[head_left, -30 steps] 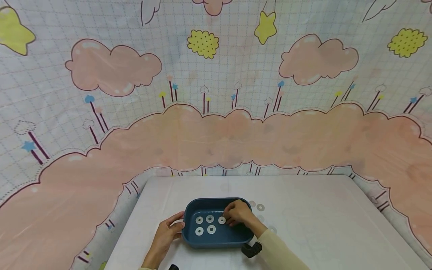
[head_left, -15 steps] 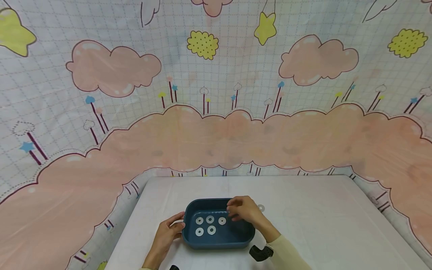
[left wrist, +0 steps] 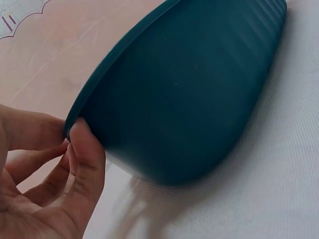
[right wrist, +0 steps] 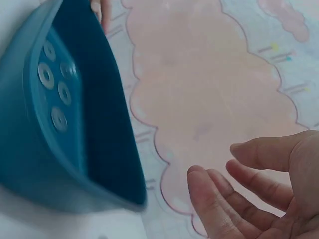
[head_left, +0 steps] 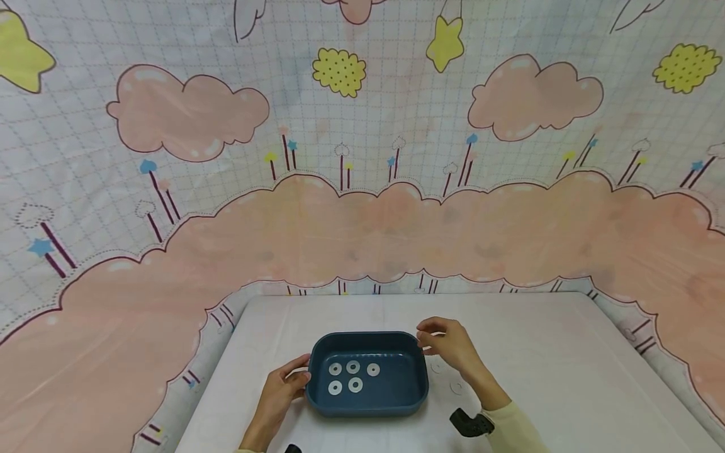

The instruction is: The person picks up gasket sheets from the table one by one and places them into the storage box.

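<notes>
A dark blue plastic basin (head_left: 393,393) stands on the white table in the head view. Several flat metal washers (head_left: 355,390) lie apart on its floor, towards the left half. My left hand (head_left: 277,387) holds the basin's left end; in the left wrist view its thumb (left wrist: 88,149) and index finger pinch the rim. Just off the basin's back right corner is my right hand (head_left: 450,343), raised above the table. The right wrist view shows its fingers (right wrist: 202,191) loosely bent and apart from the thumb, with nothing between them.
Faint washers (head_left: 455,394) lie on the white tabletop (head_left: 538,352) right of the basin, partly under the right forearm. A black wrist strap (head_left: 472,423) sits by the right sleeve. A patterned cloth (head_left: 362,239) hangs behind the table.
My right hand has moved from inside the basin, up over its back right side and out to the right. The washers in the basin and my left hand on its rim stay put.
</notes>
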Motion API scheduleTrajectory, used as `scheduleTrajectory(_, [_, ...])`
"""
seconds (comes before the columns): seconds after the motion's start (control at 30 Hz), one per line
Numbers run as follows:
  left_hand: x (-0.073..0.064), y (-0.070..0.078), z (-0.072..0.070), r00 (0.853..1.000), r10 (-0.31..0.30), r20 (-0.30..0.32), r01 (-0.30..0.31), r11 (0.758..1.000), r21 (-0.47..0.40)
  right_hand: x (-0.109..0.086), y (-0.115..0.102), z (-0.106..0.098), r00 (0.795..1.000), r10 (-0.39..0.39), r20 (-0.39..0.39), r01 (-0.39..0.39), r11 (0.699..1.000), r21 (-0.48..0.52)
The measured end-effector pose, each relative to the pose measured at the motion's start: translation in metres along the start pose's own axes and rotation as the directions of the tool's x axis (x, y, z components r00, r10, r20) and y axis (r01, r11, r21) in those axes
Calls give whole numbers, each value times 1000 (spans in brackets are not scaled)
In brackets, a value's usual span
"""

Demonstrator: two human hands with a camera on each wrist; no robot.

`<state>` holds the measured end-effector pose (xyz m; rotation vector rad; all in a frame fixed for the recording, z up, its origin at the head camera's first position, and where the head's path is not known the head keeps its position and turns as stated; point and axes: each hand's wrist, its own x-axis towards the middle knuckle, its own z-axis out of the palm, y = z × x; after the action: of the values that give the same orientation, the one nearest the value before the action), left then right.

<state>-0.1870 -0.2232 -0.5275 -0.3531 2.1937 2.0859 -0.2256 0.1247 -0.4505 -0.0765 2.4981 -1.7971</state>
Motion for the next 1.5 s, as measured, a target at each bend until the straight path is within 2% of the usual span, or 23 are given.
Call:
scheduleTrajectory(0.23, [-2, 2, 0, 1000, 4, -5, -4, 1000, 11, 0, 11, -26, 998, -35, -42, 34, 999, -23])
scheduleTrajectory(0.43, [-1, 2, 0, 1000, 8, -4, -8, 1000, 14, -2, 23, -41, 994, -81, -71, 75, 994, -83])
scheduleTrajectory(0.57, [-2, 2, 0, 1000, 1, -2, -1, 1000, 8, -3, 31, -48, 992, -110, -55, 102, 986, -131])
scheduleTrajectory(0.8, [-2, 1, 0, 1000, -5, -5, 5, 1000, 5, -6, 42, -57, 994, -106, -35, 95, 967, -238])
scheduleTrajectory(1.07, [0, 2, 1, 1000, -11, -7, 11, 1000, 8, -11, 61, -69, 988, -151, 41, 157, 951, -266])
scheduleTrajectory(1.3, [0, 3, 1, 1000, -13, -5, 13, 1000, 7, -16, 81, -76, 985, -128, 118, 153, 960, -235])
scheduleTrajectory(1.5, [-1, 3, 0, 1000, -11, -2, 11, 1000, 4, -19, 93, -79, 978, -140, 154, 177, 949, -260])
